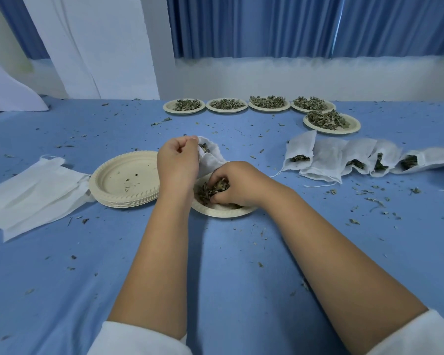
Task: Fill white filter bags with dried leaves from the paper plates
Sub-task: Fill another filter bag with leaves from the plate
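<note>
A: Far left?
B: A flat pile of empty bags (34, 185) lay on the blue table (215, 265), strings loose. Just right of it was a stack of plates (118, 180), the top one bare but for a few crumbs.

A: Left hand?
B: The left hand (177, 162) was raised over the stack's right edge, fingers curled, pinching the rim of the bag (212, 156). The mouth was held open and some leaf showed inside. The bag's lower end hung towards the near plate (223, 213).

A: Right hand?
B: The right hand (237, 183) was down on the near plate, fingers curled round a clump of leaves (207, 193). The palm hid most of the heap.

A: Further right?
B: Filled bags (344, 160) lay in an overlapping row, dark leaf showing through them. Behind, by the wall, were five far plates (267, 105) heaped with leaves: four in a line, the fifth right of them and nearer. Leaf scraps (369, 198) were scattered across the cloth, thickest at right.
</note>
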Motion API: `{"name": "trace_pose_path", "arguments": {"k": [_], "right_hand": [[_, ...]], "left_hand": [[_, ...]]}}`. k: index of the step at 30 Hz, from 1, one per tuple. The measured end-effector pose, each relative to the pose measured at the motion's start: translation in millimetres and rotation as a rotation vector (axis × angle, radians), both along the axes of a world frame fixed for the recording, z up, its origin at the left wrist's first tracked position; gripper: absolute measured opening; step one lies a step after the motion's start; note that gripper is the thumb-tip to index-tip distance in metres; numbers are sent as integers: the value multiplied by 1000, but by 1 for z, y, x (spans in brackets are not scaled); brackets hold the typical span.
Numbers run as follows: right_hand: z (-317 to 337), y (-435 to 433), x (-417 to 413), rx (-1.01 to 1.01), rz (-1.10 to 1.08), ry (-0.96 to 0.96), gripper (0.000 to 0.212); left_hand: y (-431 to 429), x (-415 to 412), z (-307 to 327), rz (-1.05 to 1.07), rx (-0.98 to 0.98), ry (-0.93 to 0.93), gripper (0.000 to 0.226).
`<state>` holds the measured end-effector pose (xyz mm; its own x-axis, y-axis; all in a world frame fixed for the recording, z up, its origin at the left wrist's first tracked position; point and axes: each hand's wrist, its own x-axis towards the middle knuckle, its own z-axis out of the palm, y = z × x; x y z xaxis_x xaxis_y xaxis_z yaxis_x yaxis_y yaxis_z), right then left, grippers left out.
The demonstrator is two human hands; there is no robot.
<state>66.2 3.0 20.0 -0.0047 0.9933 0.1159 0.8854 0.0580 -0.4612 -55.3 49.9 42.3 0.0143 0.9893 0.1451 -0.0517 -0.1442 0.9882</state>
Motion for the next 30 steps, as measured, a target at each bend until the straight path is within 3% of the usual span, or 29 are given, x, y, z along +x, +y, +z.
{"name": "trace_pose_path", "arguments": {"k": [4, 13, 15, 18, 21, 30], "right_hand": [[-3, -2, -7, -7, 78, 69, 41], [-1, 0, 2, 37, 11, 117, 14], [2, 1, 6, 68, -50, 208, 7], [8, 1, 14, 144, -132, 358, 19], [15, -3, 19, 193, -194, 557, 13], [27, -8, 27, 184, -290, 1051, 10]], "left_hand": [[0, 0, 0, 3, -4, 11, 14], [4, 0, -3, 50, 31, 63, 16], [4, 1, -3, 57, 54, 82, 16], [1, 4, -3, 65, 94, 115, 15], [0, 3, -3, 96, 115, 97, 11], [1, 2, -5, 114, 127, 124, 16]]}}
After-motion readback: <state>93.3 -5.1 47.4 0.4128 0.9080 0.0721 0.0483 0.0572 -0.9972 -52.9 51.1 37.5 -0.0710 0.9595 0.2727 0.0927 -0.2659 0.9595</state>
